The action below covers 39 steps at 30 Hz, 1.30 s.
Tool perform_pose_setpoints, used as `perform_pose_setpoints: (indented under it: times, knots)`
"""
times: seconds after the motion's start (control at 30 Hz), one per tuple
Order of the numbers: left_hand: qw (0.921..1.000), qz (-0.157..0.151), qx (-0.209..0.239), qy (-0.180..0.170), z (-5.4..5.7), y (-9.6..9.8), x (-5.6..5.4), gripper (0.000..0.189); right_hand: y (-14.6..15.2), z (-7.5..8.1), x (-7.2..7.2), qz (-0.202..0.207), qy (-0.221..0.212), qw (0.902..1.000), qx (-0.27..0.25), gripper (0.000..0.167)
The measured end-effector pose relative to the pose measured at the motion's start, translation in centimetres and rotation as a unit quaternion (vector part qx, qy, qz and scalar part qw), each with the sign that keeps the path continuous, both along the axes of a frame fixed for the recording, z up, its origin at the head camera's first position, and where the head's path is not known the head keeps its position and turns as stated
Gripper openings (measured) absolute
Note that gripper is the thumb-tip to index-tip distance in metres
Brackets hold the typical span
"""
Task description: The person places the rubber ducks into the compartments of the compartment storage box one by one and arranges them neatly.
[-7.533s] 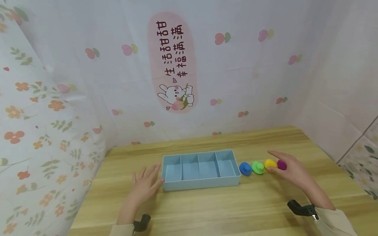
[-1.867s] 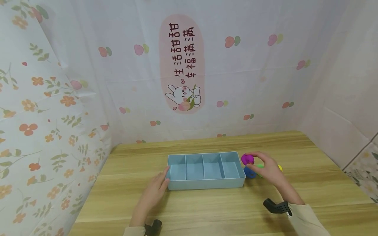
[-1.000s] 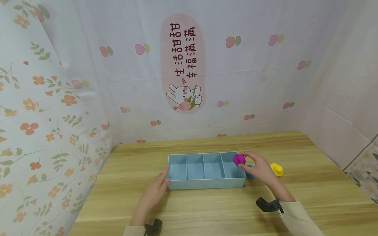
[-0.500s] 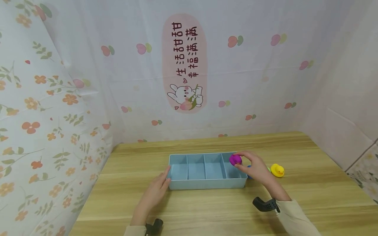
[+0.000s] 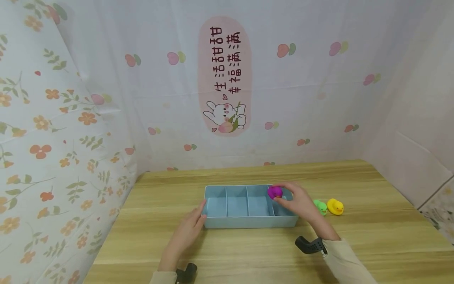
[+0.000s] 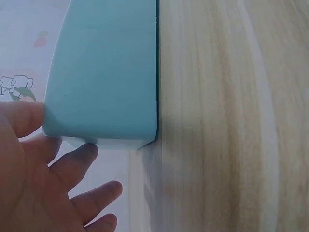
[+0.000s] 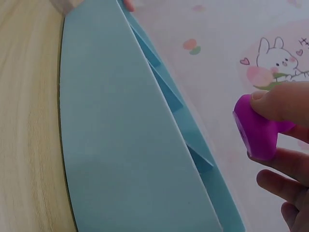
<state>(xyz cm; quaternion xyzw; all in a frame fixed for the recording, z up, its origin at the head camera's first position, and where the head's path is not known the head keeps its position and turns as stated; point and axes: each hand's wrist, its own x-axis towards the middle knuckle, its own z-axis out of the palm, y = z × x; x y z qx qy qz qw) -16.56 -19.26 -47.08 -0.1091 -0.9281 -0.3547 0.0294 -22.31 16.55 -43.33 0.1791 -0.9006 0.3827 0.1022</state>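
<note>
My right hand [image 5: 298, 202] pinches a purple toy duck [image 5: 275, 193] between thumb and fingers. In the head view the duck overlaps the divider between the two rightmost compartments of the light blue box [image 5: 248, 223]. The right wrist view puts the duck [image 7: 260, 128] above the rim level of the box [image 7: 120, 116], tilted. My left hand [image 5: 188, 227] touches the left end of the box. Thumb and index finger lie at its rim corner in the left wrist view, with the other fingers [image 6: 99, 200] extended and spread. The blue duck is hidden behind my right hand.
A green toy duck [image 5: 320, 207] and a yellow toy duck [image 5: 335, 206] sit on the wooden table [image 5: 248, 252], right of the box. The box has several compartments in a row, with no duck lying in them. A printed cloth [image 5: 159, 86] hangs behind the table.
My right hand has picked up the purple duck from the right end of the row and carried it left over the box. My left hand has come against the box's left end.
</note>
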Motion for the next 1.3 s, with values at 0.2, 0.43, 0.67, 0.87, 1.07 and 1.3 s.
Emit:
perform_pose_setpoints:
  times: [0.2, 0.43, 0.67, 0.87, 1.07, 1.3]
  knots:
    - [1.0000, -0.001, 0.000, 0.003, 0.0, 0.0, 0.0, 0.050, -0.8, 0.0, 0.0, 0.009, 0.004, 0.9999, -0.004, 0.038]
    - [1.0000, -0.006, 0.004, 0.004, 0.1, -0.1, 0.0, 0.050, -1.7, 0.1, 0.0, 0.021, -0.009, 0.9996, -0.017, 0.036]
    - [1.0000, -0.005, 0.004, 0.000, 0.1, -0.1, 0.1, 0.051, -2.6, 0.1, 0.0, 0.027, -0.019, 0.9993, -0.016, 0.036]
    - [1.0000, -0.006, -0.002, -0.002, 0.0, -0.1, 0.0, 0.051, -3.3, 0.1, -0.1, 0.039, -0.022, 0.9988, -0.017, 0.036]
    - [0.9999, -0.004, 0.002, -0.009, 0.1, -0.1, 0.0, 0.051, -4.0, 0.3, -0.3, 0.047, -0.015, 0.9985, -0.022, 0.036]
    - [0.9998, -0.002, 0.005, -0.017, 0.2, -0.1, 0.1, 0.051, -4.8, 0.2, -0.6, 0.059, -0.007, 0.9981, -0.015, 0.036]
